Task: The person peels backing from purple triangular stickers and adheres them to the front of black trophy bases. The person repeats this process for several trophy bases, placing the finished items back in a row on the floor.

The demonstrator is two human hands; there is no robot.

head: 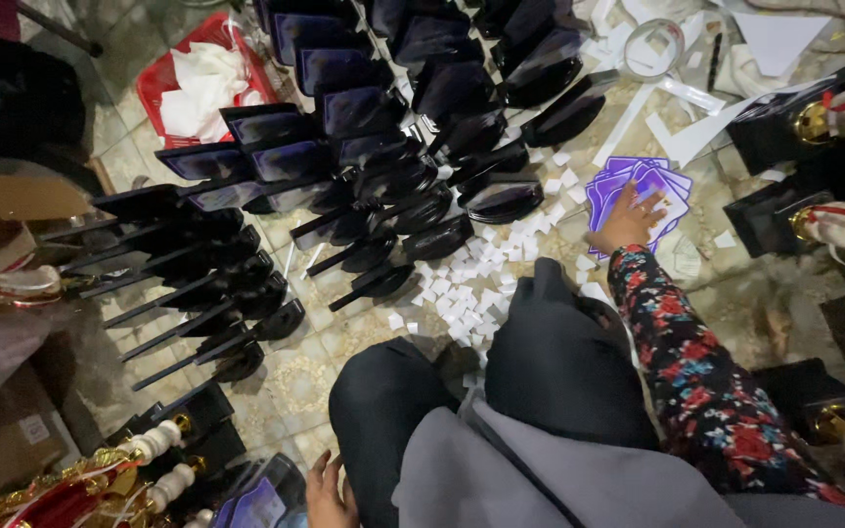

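Reaching out over the tiled floor [344,362], the right hand [626,221] rests with fingers spread on a fanned stack of purple cards [672,186], just right of scattered white paper squares [481,284]. Low beside the knee, the left hand [330,494] hangs; its finger state cannot be told. Rows of black plaques [364,186] stand beyond.

Left hand [330,494] cut off by bottom edge; grip indeterminable. Red basket [163,83] partly hidden behind black plaques [276,127].
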